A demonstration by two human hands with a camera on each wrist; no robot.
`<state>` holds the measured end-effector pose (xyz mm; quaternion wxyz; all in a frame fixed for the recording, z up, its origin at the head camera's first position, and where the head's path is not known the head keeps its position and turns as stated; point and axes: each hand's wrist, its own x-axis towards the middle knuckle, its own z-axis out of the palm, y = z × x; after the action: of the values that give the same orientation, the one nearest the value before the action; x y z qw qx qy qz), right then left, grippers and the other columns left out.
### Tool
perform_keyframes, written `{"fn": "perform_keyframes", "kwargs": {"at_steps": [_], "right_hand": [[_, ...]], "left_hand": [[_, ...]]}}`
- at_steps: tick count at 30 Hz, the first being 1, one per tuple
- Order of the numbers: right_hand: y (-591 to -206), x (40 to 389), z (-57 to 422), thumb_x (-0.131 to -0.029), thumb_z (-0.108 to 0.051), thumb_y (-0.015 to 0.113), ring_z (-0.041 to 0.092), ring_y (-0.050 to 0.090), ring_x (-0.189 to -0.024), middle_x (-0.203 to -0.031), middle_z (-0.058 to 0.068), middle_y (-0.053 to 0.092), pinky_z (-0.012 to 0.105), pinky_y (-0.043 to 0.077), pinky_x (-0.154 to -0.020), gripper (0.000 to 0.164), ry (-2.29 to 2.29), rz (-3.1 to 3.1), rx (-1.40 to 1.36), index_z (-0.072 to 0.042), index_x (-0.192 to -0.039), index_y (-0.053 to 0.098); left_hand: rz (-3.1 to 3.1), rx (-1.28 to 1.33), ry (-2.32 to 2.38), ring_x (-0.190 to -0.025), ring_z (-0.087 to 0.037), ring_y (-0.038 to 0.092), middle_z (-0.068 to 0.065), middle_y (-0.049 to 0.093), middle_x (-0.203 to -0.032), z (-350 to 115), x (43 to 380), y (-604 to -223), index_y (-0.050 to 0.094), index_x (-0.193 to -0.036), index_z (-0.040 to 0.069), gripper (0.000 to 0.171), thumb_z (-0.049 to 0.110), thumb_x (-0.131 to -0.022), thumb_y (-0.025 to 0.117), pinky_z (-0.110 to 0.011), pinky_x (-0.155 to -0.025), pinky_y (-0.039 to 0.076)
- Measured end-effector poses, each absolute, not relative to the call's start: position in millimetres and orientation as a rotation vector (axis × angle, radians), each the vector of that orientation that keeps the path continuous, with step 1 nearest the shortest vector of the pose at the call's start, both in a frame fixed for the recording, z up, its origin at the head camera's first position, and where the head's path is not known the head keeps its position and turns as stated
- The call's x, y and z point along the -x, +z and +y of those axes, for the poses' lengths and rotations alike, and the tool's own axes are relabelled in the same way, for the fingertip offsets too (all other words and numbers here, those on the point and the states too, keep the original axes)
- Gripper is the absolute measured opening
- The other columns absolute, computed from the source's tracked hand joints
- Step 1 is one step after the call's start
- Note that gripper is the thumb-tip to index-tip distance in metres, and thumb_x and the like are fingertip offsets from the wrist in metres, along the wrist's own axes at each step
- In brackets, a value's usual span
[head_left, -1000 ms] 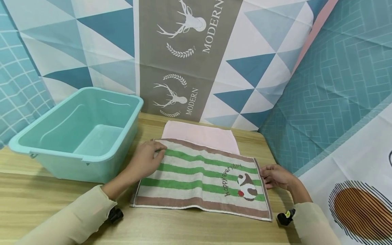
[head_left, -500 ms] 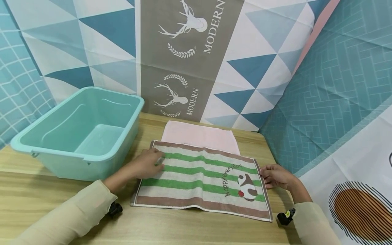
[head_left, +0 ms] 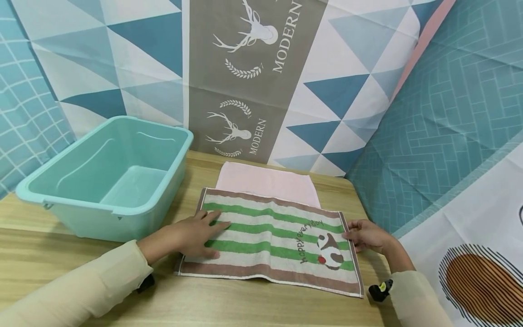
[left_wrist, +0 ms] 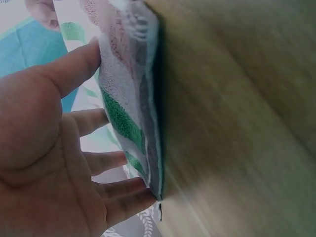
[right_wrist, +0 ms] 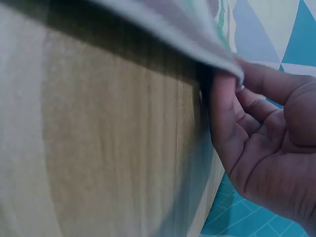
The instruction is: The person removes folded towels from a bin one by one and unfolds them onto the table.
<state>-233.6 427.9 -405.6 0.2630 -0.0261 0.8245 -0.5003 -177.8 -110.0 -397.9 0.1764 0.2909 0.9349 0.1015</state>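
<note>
Patterned cloth backdrop [head_left: 253,77] behind a wooden bench [head_left: 61,272]; teal tub [head_left: 110,177] at bench's left, striped towel [head_left: 278,236] spread flat at centre, overlapping the near edge of a pink towel [head_left: 267,181]. Left hand [head_left: 192,236] lies palm-down on the striped towel's left end, fingers [left_wrist: 106,163] straight and spread, gripping nothing. Right hand [head_left: 367,235] at the towel's right edge, fingers [right_wrist: 224,98] curled, pinching the hem.

a staged tabletop set: printed cloth backdrops [head_left: 253,77] behind a wooden table [head_left: 49,263].
</note>
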Motion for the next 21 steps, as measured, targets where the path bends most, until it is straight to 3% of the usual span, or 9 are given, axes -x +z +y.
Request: {"fn": "perform_keyframes", "kwargs": {"at_steps": [7, 21], "right_hand": [[-395.4, 234.9, 430.3, -0.104, -0.013, 0.061, 0.022, 0.072, -0.085, -0.099, 0.008, 0.071, 0.039, 0.060, -0.072, 0.034, -1.379, 2.321, 0.027, 0.012, -0.125, 0.055], [-403.9, 241.0, 423.0, -0.106, -0.014, 0.056, 0.019, 0.063, -0.074, -0.088, 0.007, 0.067, 0.037, 0.054, -0.064, 0.023, -1.282, 2.376, -0.090, 0.006, -0.115, 0.060]], "left_hand": [[2.661, -0.824, 0.285, -0.149, -0.050, 0.021, -0.022, 0.020, -0.166, -110.9, 176.2, -398.2, 0.034, -0.161, 0.017, 0.084, 0.051, -0.094, 0.071, -0.063, -0.109, 0.038], [2.653, -0.799, 0.296, -0.150, -0.050, 0.019, -0.019, 0.019, -0.167, -112.4, 175.7, -398.1, 0.033, -0.161, 0.020, 0.085, 0.053, -0.093, 0.071, -0.064, -0.110, 0.036]]}}
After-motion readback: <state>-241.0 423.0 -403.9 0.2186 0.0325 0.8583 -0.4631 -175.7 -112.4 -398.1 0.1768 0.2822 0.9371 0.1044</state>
